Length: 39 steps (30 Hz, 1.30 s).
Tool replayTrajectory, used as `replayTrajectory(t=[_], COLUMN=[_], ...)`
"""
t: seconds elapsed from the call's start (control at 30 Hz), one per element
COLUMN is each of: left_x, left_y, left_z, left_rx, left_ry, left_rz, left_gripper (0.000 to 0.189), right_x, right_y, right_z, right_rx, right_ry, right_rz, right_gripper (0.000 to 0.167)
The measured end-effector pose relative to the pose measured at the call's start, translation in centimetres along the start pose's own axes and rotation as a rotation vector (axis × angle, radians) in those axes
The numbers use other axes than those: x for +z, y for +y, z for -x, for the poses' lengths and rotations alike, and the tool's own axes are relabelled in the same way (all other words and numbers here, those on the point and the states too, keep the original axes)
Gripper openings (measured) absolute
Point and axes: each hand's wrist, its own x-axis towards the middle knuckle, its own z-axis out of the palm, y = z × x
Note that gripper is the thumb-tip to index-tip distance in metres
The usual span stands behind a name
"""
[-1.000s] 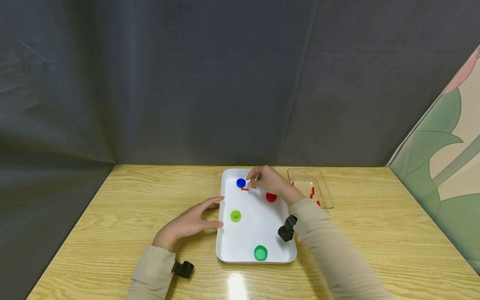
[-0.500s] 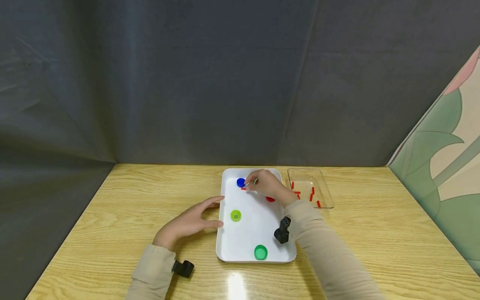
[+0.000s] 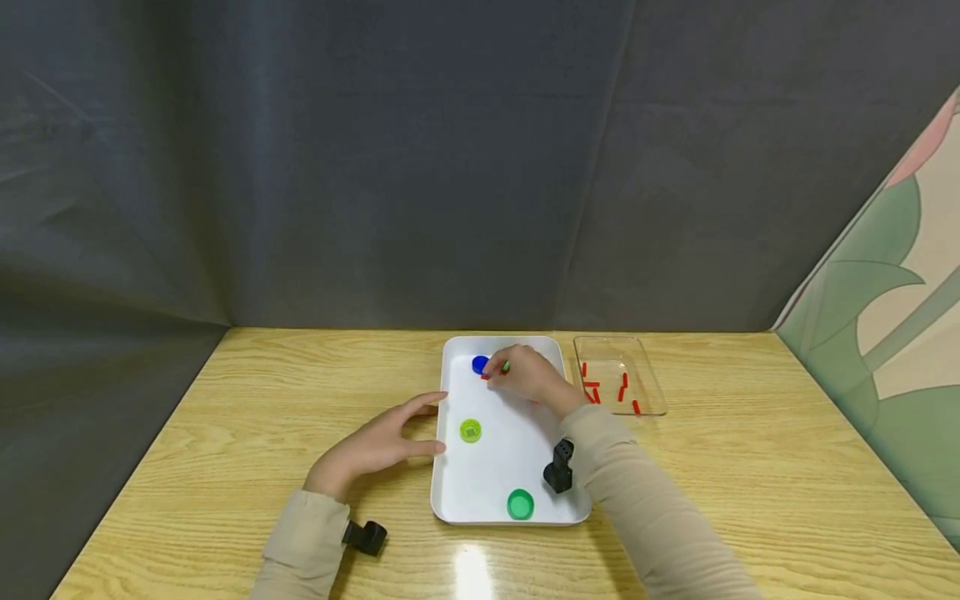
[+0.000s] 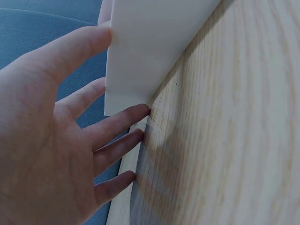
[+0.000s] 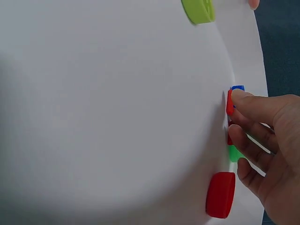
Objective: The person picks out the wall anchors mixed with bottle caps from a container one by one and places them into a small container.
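The right hand (image 3: 528,375) pinched a small red stick (image 5: 229,102) between its fingers (image 5: 253,104) beside the blue cap (image 3: 480,364) at the white tray's (image 3: 487,475) twelve o'clock end, while the left hand (image 3: 375,446), fingers spread straight, touched its nine o'clock edge.

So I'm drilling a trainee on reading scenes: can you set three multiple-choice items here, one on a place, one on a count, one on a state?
1. Where does the left hand rest?
A. against the white tray's left edge
B. in the clear tray
C. on the green cap

2. How many red sticks lie in the clear tray?
A. none
B. five
C. twelve

3. What are the right hand fingers doing?
A. lying flat on the table
B. gripping the lime cap
C. touching a red stick beside the blue cap

Key: 1 A, its straight fingers meet the white tray; 2 B, five show in the head view; 3 C, a fingertip is on the red stick by the blue cap.
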Motion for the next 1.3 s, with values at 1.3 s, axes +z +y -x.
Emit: replayTrajectory(t=[1.3], left_x=[0.1], left_y=[-0.4], left_z=[0.0], left_rx=[-0.012], left_ry=[0.014], left_rz=[-0.013], left_gripper=[0.074], right_x=[0.9], right_y=[-0.5], right_z=[0.4], right_rx=[-0.077], right_ry=[-0.019], right_rz=[0.131], right_gripper=[0.017])
